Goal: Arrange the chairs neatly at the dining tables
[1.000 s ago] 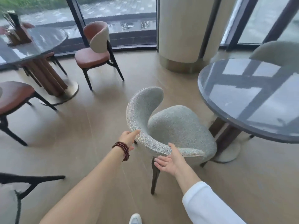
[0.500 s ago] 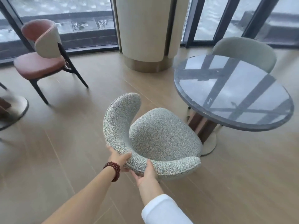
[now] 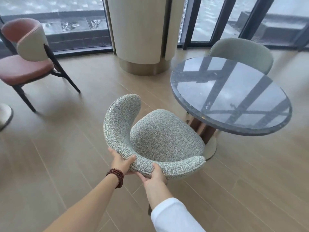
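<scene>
just ahead, grey chair [image 3: 163, 139], both hands gripping backrest

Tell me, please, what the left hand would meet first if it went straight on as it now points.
The left hand grips the grey chair's backrest, so that meets it at once; past it lies the seat, then probably the round table.

Near chair [image 3: 165, 139] just left of round table [image 3: 230, 97]; far chair [image 3: 242, 54] behind table; left chair [image 3: 23, 69] well apart; pillar [image 3: 142, 34] behind.
</scene>
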`<state>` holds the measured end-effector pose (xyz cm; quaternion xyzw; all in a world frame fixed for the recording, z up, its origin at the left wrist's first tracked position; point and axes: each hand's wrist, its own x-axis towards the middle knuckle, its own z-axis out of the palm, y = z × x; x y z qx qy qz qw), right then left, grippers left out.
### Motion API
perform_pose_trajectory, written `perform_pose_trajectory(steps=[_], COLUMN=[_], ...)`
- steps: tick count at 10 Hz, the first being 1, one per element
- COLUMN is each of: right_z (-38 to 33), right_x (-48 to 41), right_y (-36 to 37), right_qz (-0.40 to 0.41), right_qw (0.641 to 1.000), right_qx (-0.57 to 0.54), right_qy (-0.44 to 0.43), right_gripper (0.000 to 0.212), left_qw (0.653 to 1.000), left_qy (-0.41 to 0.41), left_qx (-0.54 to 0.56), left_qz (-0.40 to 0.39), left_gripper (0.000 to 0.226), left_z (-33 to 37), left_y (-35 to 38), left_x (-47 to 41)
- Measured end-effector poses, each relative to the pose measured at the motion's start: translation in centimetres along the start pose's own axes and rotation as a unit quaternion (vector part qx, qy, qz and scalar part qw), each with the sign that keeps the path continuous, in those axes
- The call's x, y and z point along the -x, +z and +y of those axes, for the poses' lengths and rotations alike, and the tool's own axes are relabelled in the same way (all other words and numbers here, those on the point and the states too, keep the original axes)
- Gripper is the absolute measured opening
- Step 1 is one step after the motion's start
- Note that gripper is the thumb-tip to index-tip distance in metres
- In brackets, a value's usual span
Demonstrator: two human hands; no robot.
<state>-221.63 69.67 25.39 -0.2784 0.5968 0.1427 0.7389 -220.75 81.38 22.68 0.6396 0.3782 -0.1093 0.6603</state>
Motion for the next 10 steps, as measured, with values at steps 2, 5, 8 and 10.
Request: perform_pose_trajectory(steps=[2, 5, 8, 10], right_z=[-3.3, -2.5, -4.0, -4.5], right_x=[-0.8, -2.4, -0.7, 3.5], right_y=[1.8, 2.3, 1.1, 0.9], right_qz=[-0.065, -0.096, -0.140, -0.107], right_qw=[0.997, 0.995, 0.983, 0.953], right_qx=[-0.030, -0.025, 0.119, 0.280], right_qy=[0.007, 0.009, 0.006, -0.049], right_gripper=[0.031, 0.051, 0.044, 0.040], left_qw=[0.998, 0.999, 0.984, 0.996], left_qy=[-0.033, -0.044, 0.043, 0.025], left_qx=[0.037, 0.012, -0.172, -0.083], left_qz=[-0.025, -0.011, 0.011, 0.000], left_gripper=[0.115, 0.114, 0.094, 0.066], left_z=[2.9, 3.4, 2.6, 3.8], left_y=[2.5, 2.0, 0.5, -0.7], left_x=[-2.5, -3.9, -0.7, 3.5])
